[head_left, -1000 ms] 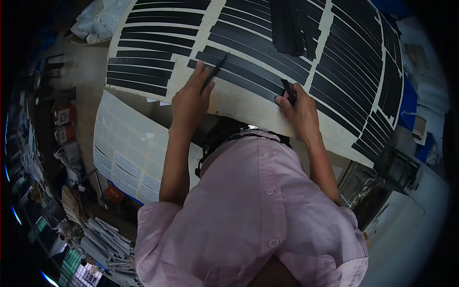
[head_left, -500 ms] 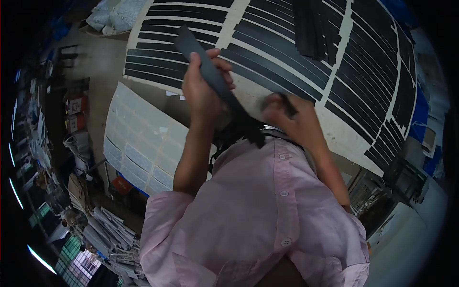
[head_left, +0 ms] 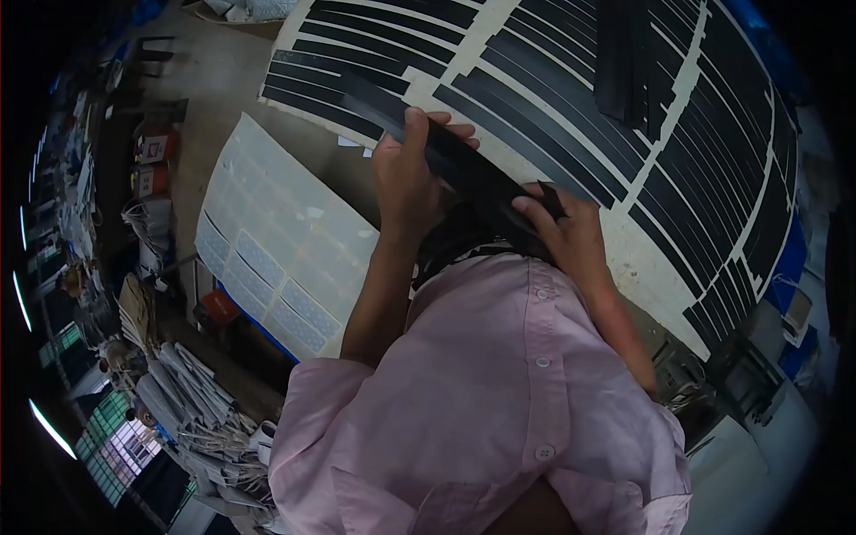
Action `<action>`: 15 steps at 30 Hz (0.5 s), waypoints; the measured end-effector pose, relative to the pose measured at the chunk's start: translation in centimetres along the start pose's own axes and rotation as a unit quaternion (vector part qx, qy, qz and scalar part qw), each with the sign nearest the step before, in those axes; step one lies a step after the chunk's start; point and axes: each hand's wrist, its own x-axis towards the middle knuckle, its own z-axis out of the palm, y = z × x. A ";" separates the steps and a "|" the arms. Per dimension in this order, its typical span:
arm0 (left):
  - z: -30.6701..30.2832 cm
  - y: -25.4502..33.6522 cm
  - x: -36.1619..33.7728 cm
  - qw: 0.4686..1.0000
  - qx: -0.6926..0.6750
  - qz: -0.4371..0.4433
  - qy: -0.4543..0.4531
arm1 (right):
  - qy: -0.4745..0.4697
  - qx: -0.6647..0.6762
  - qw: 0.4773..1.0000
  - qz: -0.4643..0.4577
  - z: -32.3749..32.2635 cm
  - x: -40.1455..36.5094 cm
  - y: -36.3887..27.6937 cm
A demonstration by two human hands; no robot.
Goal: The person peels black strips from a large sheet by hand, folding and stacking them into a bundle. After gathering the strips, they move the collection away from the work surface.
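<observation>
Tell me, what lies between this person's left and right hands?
Dark strip material, slanting from the left hand across to the right hand; the head view shows it, but not how many pieces.

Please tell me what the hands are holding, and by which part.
The left hand grips a black strip partway along; the right hand grips its lower part and a small dark piece.

place: workshop | worktop (head_left: 644,260): pale, lined with rows of black strips (head_left: 718,209) | beside it: pale sheet (head_left: 290,201) bearing patterned patches (head_left: 257,269) | left side: heaped grey bundles (head_left: 198,385), orange boxes (head_left: 155,147), bright strip light (head_left: 52,429)
</observation>
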 end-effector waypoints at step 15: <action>0.1 -1.0 0.1 0.998 0.031 0.048 0.014 | -0.043 0.189 0.973 0.128 -0.7 -0.5 1.2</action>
